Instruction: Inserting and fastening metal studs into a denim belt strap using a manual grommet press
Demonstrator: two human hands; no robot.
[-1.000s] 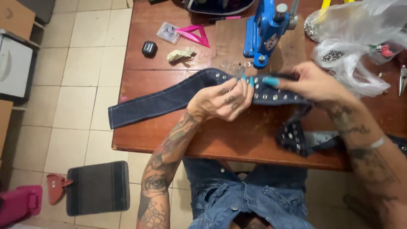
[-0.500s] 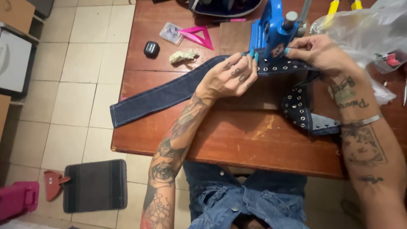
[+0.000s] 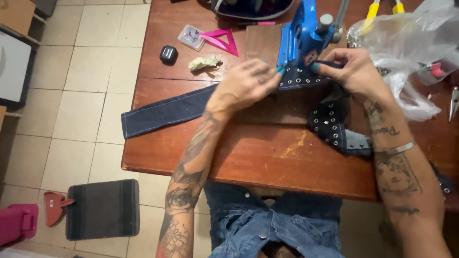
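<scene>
A long dark denim strap [image 3: 167, 111] dotted with metal eyelets lies across the wooden table [image 3: 267, 157]. Both hands pinch it under a blue hand press [image 3: 306, 36]. My left hand [image 3: 246, 83] holds the strap just left of the press. Right of the press, my right hand [image 3: 351, 69] grips the strap. The studded end [image 3: 332, 124] folds down toward the table's front edge.
A clear plastic bag [image 3: 411, 48] of small parts sits at the right, pliers [image 3: 453, 102] beside it. A pink triangle ruler [image 3: 220, 40], a small clear box [image 3: 191, 36], a black round object [image 3: 168, 53] and crumpled paper [image 3: 204, 62] lie at the back left. A striped mat [image 3: 103, 208] is on the tiled floor.
Both hands have carried the strap away from the table's middle up to the blue press. The strap's studded end now hangs folded by the right forearm.
</scene>
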